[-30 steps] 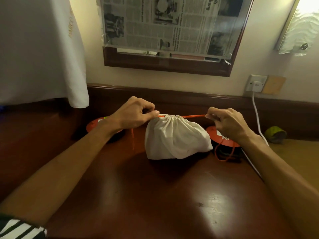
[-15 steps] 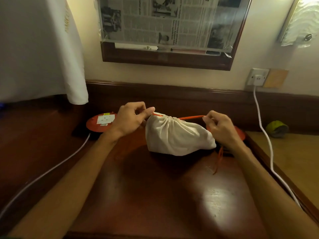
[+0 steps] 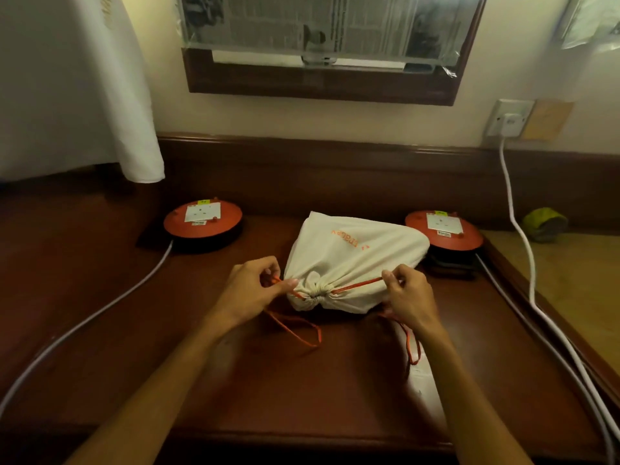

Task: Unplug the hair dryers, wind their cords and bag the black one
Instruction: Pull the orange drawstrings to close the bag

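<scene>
A cream drawstring bag (image 3: pixel 355 260) with orange lettering lies on its side on the dark wooden desk (image 3: pixel 268 391), its gathered mouth toward me. Its contents are hidden. My left hand (image 3: pixel 255 290) pinches the orange drawstring (image 3: pixel 355 286) at the left of the mouth. My right hand (image 3: pixel 407 297) pinches the same cord on the right side. Loose orange loops trail on the desk below both hands. No hair dryer is visible.
Two round orange socket reels stand at the back, one left (image 3: pixel 203 218) and one right (image 3: pixel 444 228), each with a grey cable running toward me. A white plug (image 3: pixel 510 120) sits in the wall socket, its cord hanging down the right side. White cloth (image 3: pixel 77 85) hangs at left.
The bag has tipped from upright onto its side with its mouth facing me. Both hands have come closer to me, still pinching the drawstring, and the view has tilted downward.
</scene>
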A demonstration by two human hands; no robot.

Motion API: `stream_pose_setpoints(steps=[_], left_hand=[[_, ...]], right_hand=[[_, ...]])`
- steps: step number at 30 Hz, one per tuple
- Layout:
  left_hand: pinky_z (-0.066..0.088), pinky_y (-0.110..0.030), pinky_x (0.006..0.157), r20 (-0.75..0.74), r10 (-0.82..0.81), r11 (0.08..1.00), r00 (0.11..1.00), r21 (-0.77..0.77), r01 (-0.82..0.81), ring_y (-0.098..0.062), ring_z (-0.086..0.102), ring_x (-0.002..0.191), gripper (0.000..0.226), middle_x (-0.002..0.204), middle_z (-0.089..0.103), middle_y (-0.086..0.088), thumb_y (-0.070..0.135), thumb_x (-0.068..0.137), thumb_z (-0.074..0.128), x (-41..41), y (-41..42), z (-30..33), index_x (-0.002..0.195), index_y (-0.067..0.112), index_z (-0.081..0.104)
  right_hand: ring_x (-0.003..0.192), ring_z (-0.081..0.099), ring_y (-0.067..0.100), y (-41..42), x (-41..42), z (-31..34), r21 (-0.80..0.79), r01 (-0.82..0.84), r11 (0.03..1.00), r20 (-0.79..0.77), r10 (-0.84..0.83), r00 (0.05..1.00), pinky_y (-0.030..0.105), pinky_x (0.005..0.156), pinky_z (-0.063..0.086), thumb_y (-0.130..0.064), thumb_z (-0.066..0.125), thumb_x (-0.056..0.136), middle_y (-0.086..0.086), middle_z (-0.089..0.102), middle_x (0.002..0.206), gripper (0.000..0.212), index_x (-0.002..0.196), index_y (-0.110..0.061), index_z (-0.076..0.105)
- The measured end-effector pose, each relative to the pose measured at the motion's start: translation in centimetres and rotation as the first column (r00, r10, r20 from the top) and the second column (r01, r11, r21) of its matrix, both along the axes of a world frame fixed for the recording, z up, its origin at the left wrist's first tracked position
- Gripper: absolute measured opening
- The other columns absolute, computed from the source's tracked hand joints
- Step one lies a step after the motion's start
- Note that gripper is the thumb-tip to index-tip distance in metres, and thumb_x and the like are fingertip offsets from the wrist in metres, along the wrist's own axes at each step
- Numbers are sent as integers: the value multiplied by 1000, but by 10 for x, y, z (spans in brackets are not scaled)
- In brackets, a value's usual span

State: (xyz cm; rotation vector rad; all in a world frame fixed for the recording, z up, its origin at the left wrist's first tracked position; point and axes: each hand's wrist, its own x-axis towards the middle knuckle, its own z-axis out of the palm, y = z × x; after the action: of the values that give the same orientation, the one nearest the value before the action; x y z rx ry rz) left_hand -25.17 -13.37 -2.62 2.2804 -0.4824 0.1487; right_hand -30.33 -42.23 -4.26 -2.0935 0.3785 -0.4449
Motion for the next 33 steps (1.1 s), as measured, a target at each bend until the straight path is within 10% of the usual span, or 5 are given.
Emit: stream_pose_setpoints(steps=[7,13,17,23,33], left_hand=[[57,-26,68,-390,-146,956,909,180,230,-10,70,71,19,86,75,-3,30,85,82,-2,58,38,95,25,67],[10,-50,123,217,-171,768,961,640,-8,-9,61,114,12,102,67,17,37,94,71,34,-8,84,104,36,65],[18,-51,122,129,-321,760,938,626,174,-15,51,137,31,145,59,10,9,91,66,63,-80,73,112,32,68],[32,-56,118,-9,-208,939,978,279,202,-32,29,153,39,166,31,-5,43,99,56,97,-84,8,136,35,50],[28,-45,124,-259,60,995,964,-57,-77,-33,22,156,70,172,-2,-2,49,100,55,73,-80,-34,160,37,23]], right_hand=[[44,44,3,-49,-32,41,79,-318,945,-275,327,904,17,42,34,-31,77,87,-4,55,53,31,76,-3,73],[77,62,16,-43,32,103,-502,-347,792,-228,266,937,34,70,44,-34,73,90,0,67,80,14,81,-24,71],[120,47,21,-11,89,75,-778,-230,584,-219,92,971,44,108,27,-36,65,95,0,56,122,21,114,-28,67],[148,18,44,-16,66,2,-354,195,915,-169,-268,949,57,115,29,-46,56,97,21,12,164,73,154,-11,27],[149,27,37,-20,83,-13,-110,-28,994,-168,9,986,41,115,31,-24,57,98,5,-12,169,76,161,-16,15]])
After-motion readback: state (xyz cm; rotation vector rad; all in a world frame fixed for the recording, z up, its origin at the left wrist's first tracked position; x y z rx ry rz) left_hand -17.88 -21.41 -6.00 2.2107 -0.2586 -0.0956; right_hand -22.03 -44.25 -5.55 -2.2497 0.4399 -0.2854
